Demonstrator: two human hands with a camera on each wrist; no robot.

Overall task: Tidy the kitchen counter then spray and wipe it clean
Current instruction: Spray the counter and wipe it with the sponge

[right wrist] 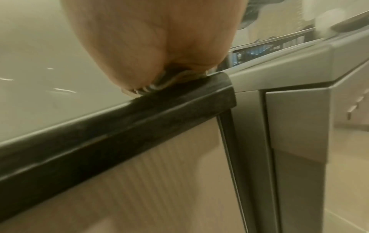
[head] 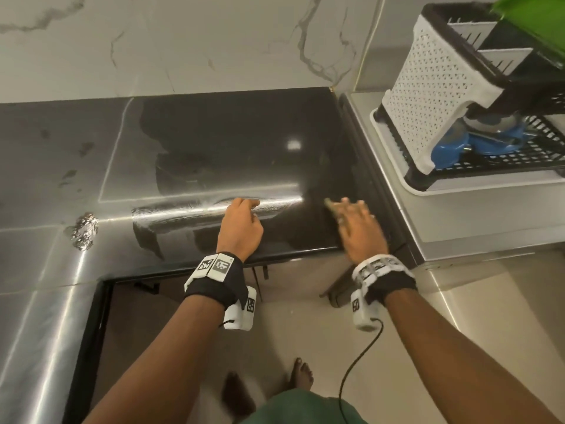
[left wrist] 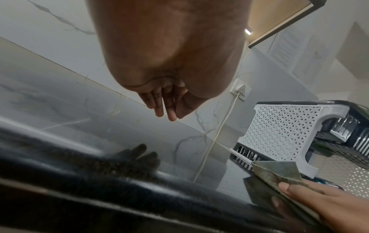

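Observation:
The black stone counter shows wet streaks and a smeared band across its front half. My right hand lies flat with spread fingers on a greenish cloth near the counter's right front corner, pressing it to the stone. In the left wrist view the cloth sticks out from under that hand. The right wrist view is blurred; a bit of cloth shows under the palm. My left hand hovers over the counter's front middle, fingers hanging loosely and holding nothing.
A patch of foam sits on the steel-look surface at the left. Right of the counter, a grey steel top carries a white and black dish rack with a blue item inside. The marble wall stands behind.

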